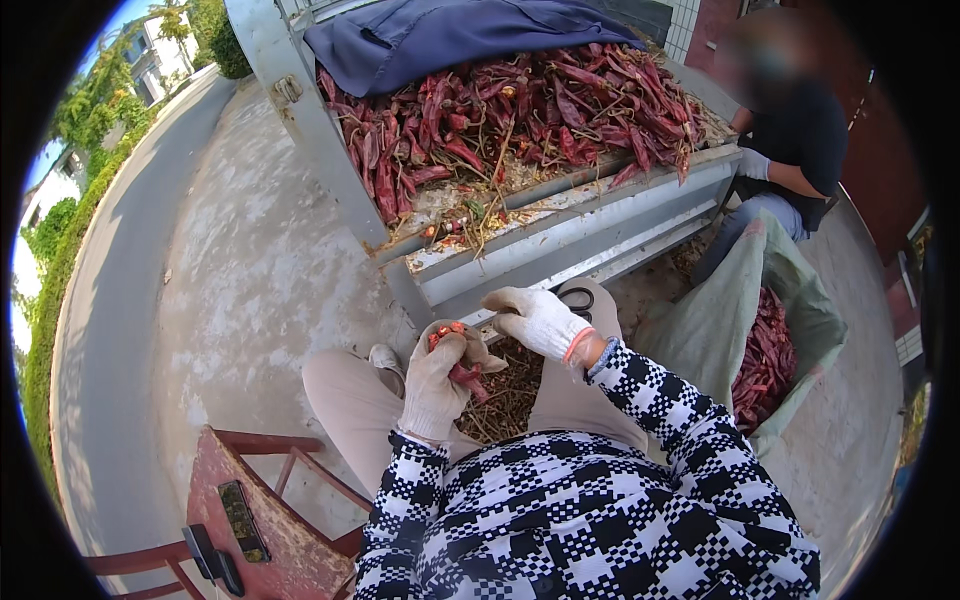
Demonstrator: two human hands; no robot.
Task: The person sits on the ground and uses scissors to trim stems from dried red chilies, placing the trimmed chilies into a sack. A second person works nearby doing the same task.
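Observation:
My left hand [439, 382], in a dirty white knit glove, is closed on a dried red chili pepper [469, 379]. Orange-red broken chili bits [447, 332] show between its curled fingers. To its right and slightly higher is my right hand [540, 321], gloved too, with its fingers bent to the left. Nothing plainly shows at those fingertips. Black scissor handles [576, 301] stick out behind this hand, over my right knee; whether it grips them is hidden. Below and between my hands, dry stems [502, 397] lie heaped between my legs.
Dried red chilies [525, 112] cover the truck bed [540, 217] before me, partly under a dark blue cloth [465, 37]. A green woven sack [697, 352] of chilies stands right. Beyond it sits another person [795, 142]. A worn red chair [255, 502] holds a phone [244, 520] at lower left.

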